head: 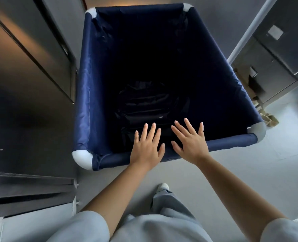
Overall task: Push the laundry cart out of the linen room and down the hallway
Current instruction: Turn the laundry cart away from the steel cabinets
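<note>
The laundry cart (85, 102) is a deep navy fabric bin with grey corner caps, straight ahead of me. A dark folded bag (144, 105) lies at its bottom. My left hand (147, 147) and my right hand (190, 142) are side by side over the cart's near rim (232, 142), fingers spread and flat, palms down. Neither hand holds anything. Whether the palms touch the rim I cannot tell.
Dark metal cabinets (27, 75) stand close along the cart's left side. A white pole (253, 28) and a grey unit (275, 63) are on the right, with beige items (268, 117) on the floor near the cart's right corner. Grey floor (249, 172) lies around my feet.
</note>
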Available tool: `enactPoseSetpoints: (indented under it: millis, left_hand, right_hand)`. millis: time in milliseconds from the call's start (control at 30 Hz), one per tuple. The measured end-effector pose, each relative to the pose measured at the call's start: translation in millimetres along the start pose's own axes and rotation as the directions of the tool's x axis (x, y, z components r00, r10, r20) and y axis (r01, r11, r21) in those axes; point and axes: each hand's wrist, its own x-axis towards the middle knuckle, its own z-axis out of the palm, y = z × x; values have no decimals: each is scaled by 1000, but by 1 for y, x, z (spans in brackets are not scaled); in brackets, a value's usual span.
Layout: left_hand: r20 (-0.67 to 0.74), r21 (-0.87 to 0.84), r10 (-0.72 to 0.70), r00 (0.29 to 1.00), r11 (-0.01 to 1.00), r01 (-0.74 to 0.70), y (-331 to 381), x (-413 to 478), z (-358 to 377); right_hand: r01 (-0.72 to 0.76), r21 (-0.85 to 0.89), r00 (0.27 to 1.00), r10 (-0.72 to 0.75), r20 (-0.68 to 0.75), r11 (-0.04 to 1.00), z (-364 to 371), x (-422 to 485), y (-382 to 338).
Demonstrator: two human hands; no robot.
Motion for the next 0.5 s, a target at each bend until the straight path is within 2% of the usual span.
enactPoseSetpoints:
  millis: [133,500]
  left_hand:
    - [-16,1,-22,1000,1000,22,-7,37,-2]
    - [-14,48,-118,993,992,118,-65,134,-19]
  right_hand:
    - [23,-30,999,-22,50,999,2,39,19]
    - [141,12,990,-141,20,990,5,151,31]
